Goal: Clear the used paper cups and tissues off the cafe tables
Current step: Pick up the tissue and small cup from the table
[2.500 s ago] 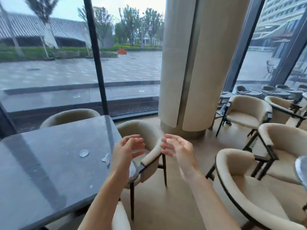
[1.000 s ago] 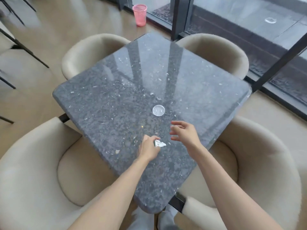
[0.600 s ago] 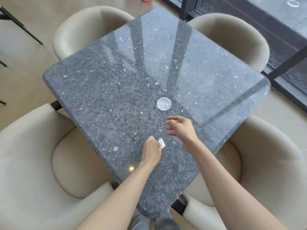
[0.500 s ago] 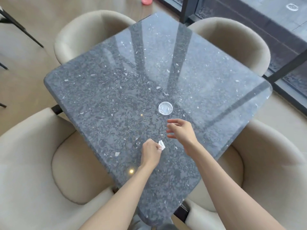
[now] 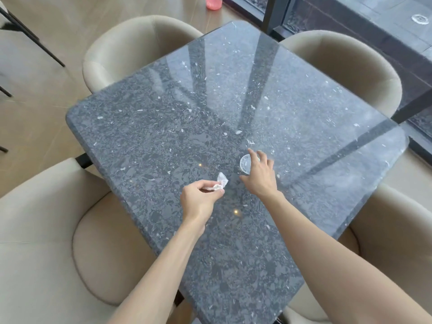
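My left hand (image 5: 201, 198) pinches a small crumpled white tissue (image 5: 221, 183) just above the dark speckled stone table (image 5: 163, 127). A small clear plastic cup (image 5: 245, 163), seen from above as a ring, stands on the table near its middle. My right hand (image 5: 261, 176) is at the cup's right side. Its forefinger and thumb are spread on either side of the rim, and part of the cup is hidden under the fingers. The thumb lies a little apart from the rim.
Four beige padded chairs surround the table: near left (image 5: 46, 230), far left (image 5: 131, 47), far right (image 5: 346, 66) and near right (image 5: 385, 218). A pink cup (image 5: 214, 2) stands on the floor by the window frame (image 5: 271, 12).
My right hand has moved forward from near the tissue to the clear cup. My left hand has lifted the tissue slightly and drawn it back. Earlier the view swung down from the window to this table.
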### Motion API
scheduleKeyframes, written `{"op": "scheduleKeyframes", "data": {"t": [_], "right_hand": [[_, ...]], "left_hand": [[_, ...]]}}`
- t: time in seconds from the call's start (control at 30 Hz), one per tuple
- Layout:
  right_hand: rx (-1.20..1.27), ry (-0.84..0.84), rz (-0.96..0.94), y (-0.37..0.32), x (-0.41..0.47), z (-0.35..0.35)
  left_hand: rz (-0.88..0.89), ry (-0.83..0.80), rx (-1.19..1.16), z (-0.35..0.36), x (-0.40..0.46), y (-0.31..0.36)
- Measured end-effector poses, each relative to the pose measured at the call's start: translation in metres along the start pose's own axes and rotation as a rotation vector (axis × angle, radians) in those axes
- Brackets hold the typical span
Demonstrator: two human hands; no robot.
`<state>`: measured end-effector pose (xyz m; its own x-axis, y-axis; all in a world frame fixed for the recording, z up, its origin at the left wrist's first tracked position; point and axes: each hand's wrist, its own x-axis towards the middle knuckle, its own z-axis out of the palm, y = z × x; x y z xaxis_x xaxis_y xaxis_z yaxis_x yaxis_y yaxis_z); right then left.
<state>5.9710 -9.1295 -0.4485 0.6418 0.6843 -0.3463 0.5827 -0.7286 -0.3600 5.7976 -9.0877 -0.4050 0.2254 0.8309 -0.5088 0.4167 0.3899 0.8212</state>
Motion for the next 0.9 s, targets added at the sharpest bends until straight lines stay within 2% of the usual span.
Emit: {"op": "scheduleKeyframes", "data": {"t": [0.07,0.27,0.6,0.77,0.9], "right_hand": [[-0.045,-0.004,-0.002,-0.001,0.005,0.009],[-0.115,0.135,-0.010,-0.002,0.001,0.027],[-0.132,0.171,0.020,-0.015,-0.005,0.033],[0.110,0.125,0.040,-0.044,-0.029,0.013],[0.307,0.116,-0.057,-0.079,-0.057,-0.023]], "left_hand": [[0.003,-0.003,-0.039,-0.008,0.005,0.000],[-0.017,-0.045,-0.118,-0.028,0.015,0.001],[-0.022,-0.036,-0.169,-0.048,0.013,0.011],[-0.017,-0.026,-0.228,-0.059,-0.001,0.025],[0.017,0.002,-0.273,-0.079,-0.024,0.044]]}}
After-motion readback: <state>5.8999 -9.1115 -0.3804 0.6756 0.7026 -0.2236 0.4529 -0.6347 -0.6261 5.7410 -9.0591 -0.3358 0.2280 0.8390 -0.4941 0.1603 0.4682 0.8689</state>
